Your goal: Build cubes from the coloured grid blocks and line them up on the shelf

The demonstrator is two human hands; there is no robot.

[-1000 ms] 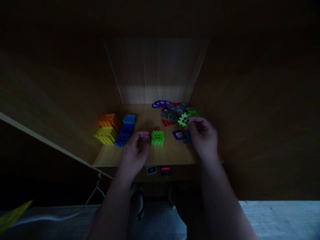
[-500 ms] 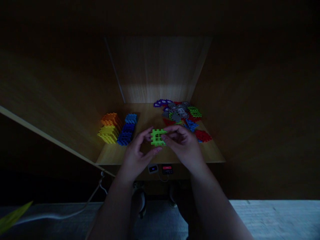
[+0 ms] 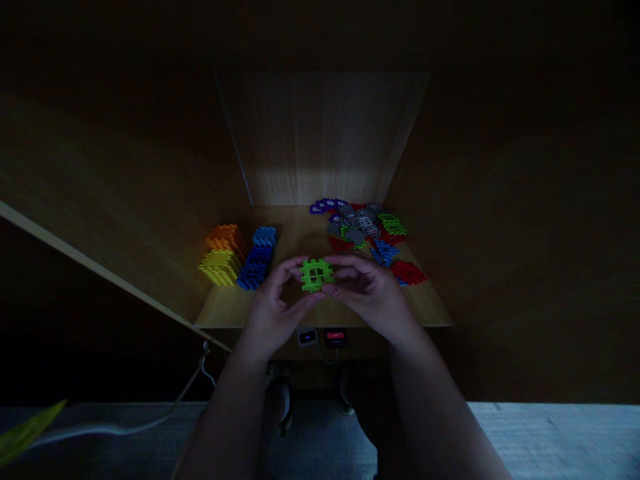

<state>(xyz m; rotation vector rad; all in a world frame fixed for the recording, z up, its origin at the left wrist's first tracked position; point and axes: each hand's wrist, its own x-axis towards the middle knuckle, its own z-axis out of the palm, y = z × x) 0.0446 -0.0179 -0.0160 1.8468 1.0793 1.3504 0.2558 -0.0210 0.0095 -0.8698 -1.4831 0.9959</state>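
Both hands meet over the front middle of a small wooden desk. Between them is a green cube of interlocking plastic tiles. My left hand curls around its left side, thumb and fingers closed on it. From the right, my right hand grips the same cube with its fingertips on the top and side. The scene is dim and the cube's lower faces are hidden by my fingers.
Finished cubes stand at the left: orange, yellow and a blue row. A loose pile of purple, grey, green, blue and red tiles lies at the back right. Wooden walls enclose the desk; small lit devices hang under its front edge.
My right hand brought a green tile from the pile to the green cube. Both hands then closed on the cube and lifted it slightly.
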